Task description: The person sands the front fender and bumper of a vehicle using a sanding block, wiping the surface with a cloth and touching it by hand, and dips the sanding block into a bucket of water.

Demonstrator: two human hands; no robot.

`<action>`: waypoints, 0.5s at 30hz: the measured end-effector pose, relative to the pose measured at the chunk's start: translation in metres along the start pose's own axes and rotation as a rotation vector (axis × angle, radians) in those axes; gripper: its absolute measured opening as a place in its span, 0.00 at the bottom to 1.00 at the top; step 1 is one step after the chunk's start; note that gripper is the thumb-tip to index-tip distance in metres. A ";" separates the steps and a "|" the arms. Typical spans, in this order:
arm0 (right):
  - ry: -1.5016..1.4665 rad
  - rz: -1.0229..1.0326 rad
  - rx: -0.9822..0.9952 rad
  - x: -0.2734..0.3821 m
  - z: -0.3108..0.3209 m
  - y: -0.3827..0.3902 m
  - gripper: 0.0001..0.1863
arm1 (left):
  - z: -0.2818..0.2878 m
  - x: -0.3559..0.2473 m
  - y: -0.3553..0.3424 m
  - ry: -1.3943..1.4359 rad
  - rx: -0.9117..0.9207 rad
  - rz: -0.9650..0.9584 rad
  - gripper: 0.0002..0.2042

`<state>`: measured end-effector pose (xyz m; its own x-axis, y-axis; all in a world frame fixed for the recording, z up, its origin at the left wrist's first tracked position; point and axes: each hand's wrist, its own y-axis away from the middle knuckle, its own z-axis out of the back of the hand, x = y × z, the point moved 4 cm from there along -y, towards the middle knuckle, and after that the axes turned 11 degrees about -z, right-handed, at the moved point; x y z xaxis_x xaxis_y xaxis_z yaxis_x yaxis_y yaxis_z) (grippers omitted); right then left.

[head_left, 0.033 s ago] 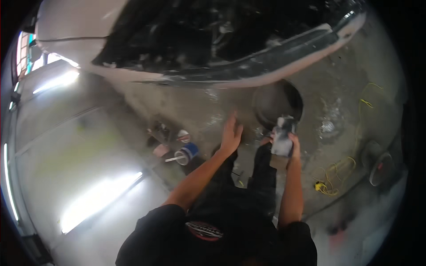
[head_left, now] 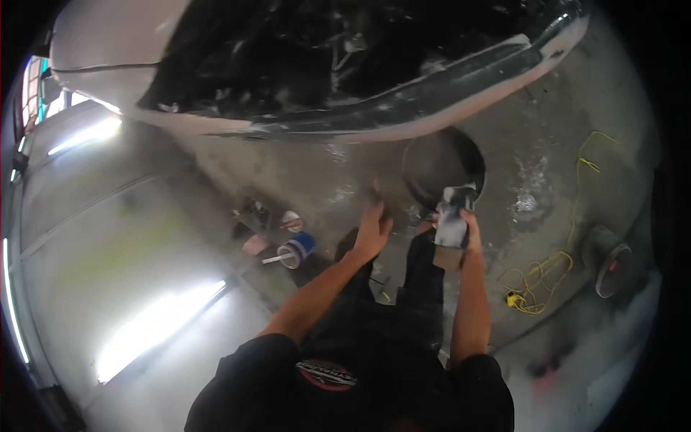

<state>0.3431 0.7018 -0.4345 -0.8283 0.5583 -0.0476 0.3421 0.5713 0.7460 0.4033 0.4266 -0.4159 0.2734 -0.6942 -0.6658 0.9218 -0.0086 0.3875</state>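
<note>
A dusty grey-and-white block (head_left: 452, 219), which looks like a sanding block, has a brown strip showing along its lower edge. My right hand (head_left: 471, 229) grips it from the side, above my right leg. My left hand (head_left: 371, 232) is out in front of my left leg, empty, its fingers stretched and slightly blurred. Ahead of both hands is a vehicle body (head_left: 295, 65), dark and smeared with whitish dust, with a pale lower edge. The hands and the block are apart from it.
A black round tub or tyre (head_left: 479, 173) lies on the floor past the block. To the left, a blue-and-white tub (head_left: 296, 250) has a white stick across it, near a round lid (head_left: 291, 222). Yellow cord (head_left: 536, 284) and a round grey object (head_left: 614, 271) are at right.
The whole view has shifted slightly, so things sit a little further left. My left hand appears slightly lower. My right hand keeps its grip on the block.
</note>
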 end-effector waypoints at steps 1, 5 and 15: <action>0.011 -0.010 0.023 0.006 -0.002 -0.010 0.40 | -0.009 0.017 0.028 -0.128 0.209 -0.069 0.26; 0.041 0.043 -0.056 0.041 0.020 -0.033 0.38 | -0.076 0.025 0.164 -0.543 1.034 -0.280 0.10; 0.283 -0.126 -0.202 0.053 -0.021 -0.019 0.40 | -0.024 -0.053 0.248 -0.168 1.250 0.032 0.16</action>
<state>0.2833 0.7081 -0.4377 -0.9580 0.2864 0.0171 0.1585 0.4785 0.8637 0.6240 0.4789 -0.2997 0.1677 -0.7889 -0.5912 0.0009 -0.5996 0.8003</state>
